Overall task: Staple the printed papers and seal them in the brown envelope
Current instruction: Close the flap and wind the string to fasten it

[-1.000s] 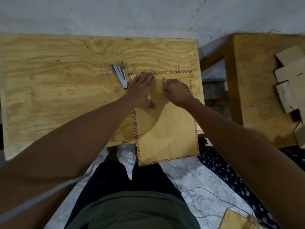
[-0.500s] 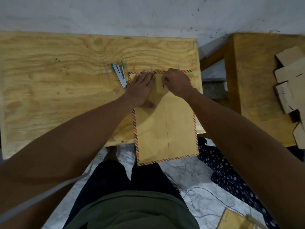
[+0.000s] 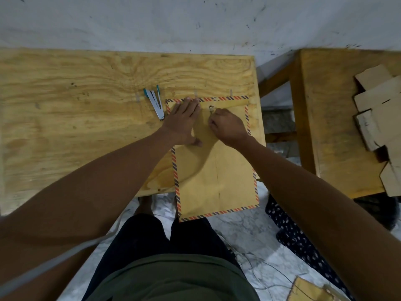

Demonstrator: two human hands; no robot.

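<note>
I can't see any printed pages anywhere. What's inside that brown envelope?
Its contents cannot be seen: the brown envelope lies flat and closed. On top, the left hand presses it flat, while the right hand works with curled fingers at the small metal clasp.

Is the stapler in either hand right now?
No. The stapler lies on the table left of the envelope, while the left hand presses the envelope and the right hand works its clasp.

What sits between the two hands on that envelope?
In the head view, only the brown envelope's flap and its small metal clasp lie between the left hand and right hand.
</note>
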